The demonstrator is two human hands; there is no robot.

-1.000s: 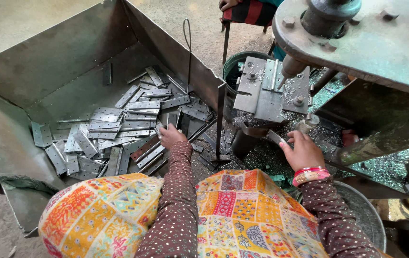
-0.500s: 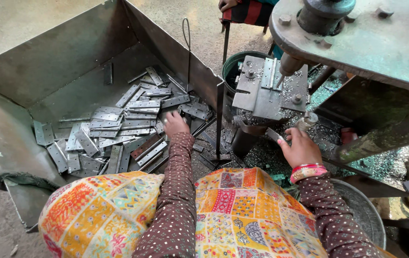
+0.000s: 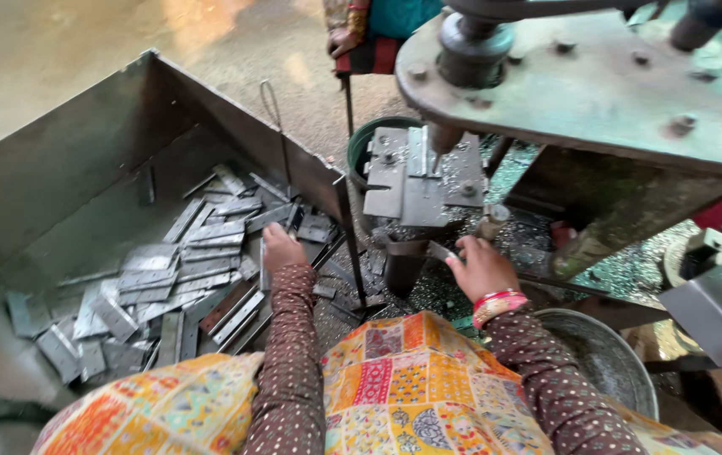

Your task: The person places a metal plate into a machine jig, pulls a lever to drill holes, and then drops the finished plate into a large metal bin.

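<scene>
My left hand [image 3: 281, 248] reaches into a big grey metal bin [image 3: 83, 160] and rests on the pile of flat metal strips [image 3: 192, 261], fingers curled over them; whether it grips one I cannot tell. My right hand [image 3: 481, 268], with red and gold bangles at the wrist, holds a small flat metal piece [image 3: 439, 250] just below the die block [image 3: 420, 177] of a green press machine [image 3: 597, 93]. The press's punch [image 3: 443, 136] hangs above the block.
Metal chips cover the press bed [image 3: 513, 244]. A round steel basin [image 3: 605, 362] sits at my right knee, a dark round bucket [image 3: 369, 139] behind the die block. Another person's hand and clothes [image 3: 361, 38] show at the top. Patchwork cloth [image 3: 411, 388] covers my lap.
My left hand has pushed farther into the bin toward the strips. My right hand has stayed by the die block with the small piece. The view has tilted slightly.
</scene>
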